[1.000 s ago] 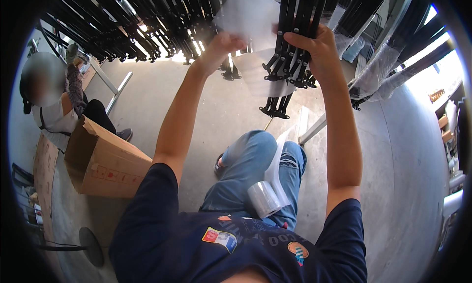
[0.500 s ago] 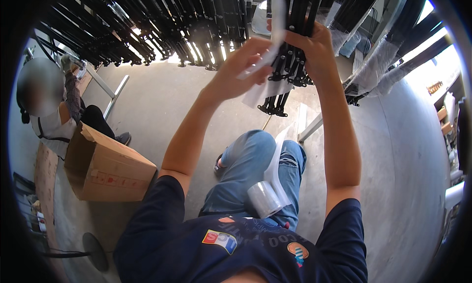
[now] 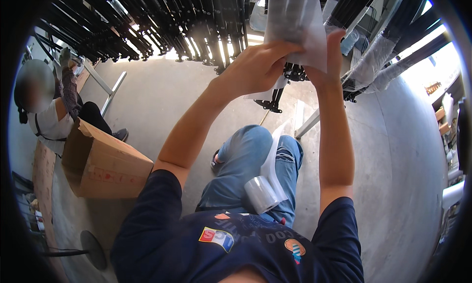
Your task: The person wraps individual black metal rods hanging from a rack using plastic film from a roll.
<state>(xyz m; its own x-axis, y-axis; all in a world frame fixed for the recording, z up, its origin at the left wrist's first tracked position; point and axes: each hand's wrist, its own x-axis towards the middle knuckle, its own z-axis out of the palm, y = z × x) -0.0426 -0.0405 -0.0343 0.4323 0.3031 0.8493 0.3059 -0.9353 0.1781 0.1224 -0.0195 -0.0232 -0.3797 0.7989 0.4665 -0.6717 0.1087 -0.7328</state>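
A whitish, translucent plastic film sheet (image 3: 295,24) lies across the front of a bundle of black metal rods (image 3: 296,74) that hang with hinged ends downward. My left hand (image 3: 258,66) is closed at the sheet's lower left, the index finger pressed along the film and the other fingers curled. On the right, my right hand (image 3: 324,69) is beside and partly behind the film. Its thumb stands stretched upward, apart from the sheet; the film hides its other fingers. A roll of clear film (image 3: 264,194) rests on my lap, with a loose strip (image 3: 272,160) running up between my legs.
Many black rods (image 3: 162,27) hang in a row at the upper left. Film-wrapped rod bundles (image 3: 378,61) hang at the right. An open cardboard box (image 3: 115,160) stands on the floor at left, near a seated person (image 3: 51,106). A metal frame leg (image 3: 308,123) stands beyond my knees.
The film sheet, seen nearly edge-on before, now spreads flat across the rods. My left hand has moved right onto it, and my right thumb has swung off the rods.
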